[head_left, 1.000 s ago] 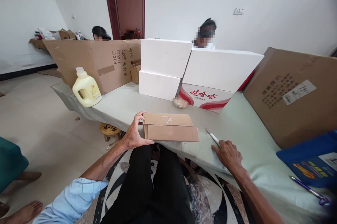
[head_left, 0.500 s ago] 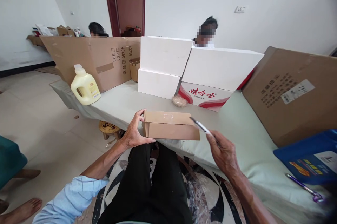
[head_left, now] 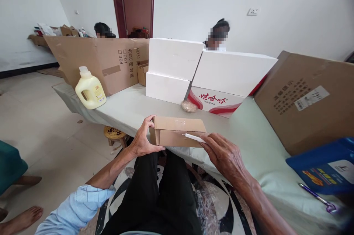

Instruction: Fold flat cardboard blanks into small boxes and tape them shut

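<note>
A small brown cardboard box lies at the table's near edge, with clear tape on its top. My left hand grips its left end, fingers at the upper corner and thumb below. In my right hand is a white utility knife, its tip against the box's front face near the seam under the top panel. Whether the blade has entered the cardboard is too small to tell. My right fingers are wrapped round the handle and cover its rear part.
White boxes and a red-and-white carton stand behind, with a crumpled wad before them. A yellow jug is left; a large carton, blue container and purple-handled tool are right. Two people sit beyond.
My right hand has moved left and brought the knife from the box's right end onto its front face. The box has turned slightly; my left hand keeps its grip.
</note>
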### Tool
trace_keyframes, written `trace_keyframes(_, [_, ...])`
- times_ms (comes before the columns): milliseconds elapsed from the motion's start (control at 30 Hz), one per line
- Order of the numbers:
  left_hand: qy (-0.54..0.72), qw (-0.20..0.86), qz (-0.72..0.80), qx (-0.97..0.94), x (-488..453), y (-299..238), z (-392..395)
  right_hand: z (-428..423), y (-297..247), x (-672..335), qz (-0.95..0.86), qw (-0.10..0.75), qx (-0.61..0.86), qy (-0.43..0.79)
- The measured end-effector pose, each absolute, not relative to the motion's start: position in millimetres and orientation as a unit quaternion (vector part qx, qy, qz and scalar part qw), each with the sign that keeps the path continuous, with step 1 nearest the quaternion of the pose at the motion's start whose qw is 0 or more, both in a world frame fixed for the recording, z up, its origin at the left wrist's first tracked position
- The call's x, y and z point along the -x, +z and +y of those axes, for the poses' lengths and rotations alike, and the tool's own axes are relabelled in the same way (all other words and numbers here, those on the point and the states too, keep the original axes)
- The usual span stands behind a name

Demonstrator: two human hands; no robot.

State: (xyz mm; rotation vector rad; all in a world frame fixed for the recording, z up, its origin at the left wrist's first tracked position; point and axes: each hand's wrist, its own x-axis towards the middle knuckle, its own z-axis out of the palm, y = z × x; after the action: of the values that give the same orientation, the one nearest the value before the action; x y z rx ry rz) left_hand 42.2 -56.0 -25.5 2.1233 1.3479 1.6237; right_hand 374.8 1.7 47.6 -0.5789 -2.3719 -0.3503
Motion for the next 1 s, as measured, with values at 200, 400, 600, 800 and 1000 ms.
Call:
trace_keyframes(200, [0.536, 0.064, 0.446, -0.714, -44, -25, -57, 3, 51, -371, -0.906, 0.327, 0.218, -0.160])
trace_keyframes(400, [0.534, 0.052, 0.444, -0.718, -45, -25, -58, 0, 63, -367, -0.912, 0.294, 0.219, -0.184])
trace_keyframes(600, [0.531, 0.040, 0.448, -0.718, -47, -20, -58, -10, 79, -358, -0.907, 0.237, 0.249, -0.244])
trace_keyframes(800, [0.544, 0.045, 0.466, -0.696, -44, -25, -56, 10, 95, -389, -0.899, 0.186, 0.284, -0.277])
trace_keyframes(1000, [0.540, 0.072, 0.473, -0.692, -35, -35, -53, 54, 50, -448, -0.877, 0.346, 0.313, -0.118])
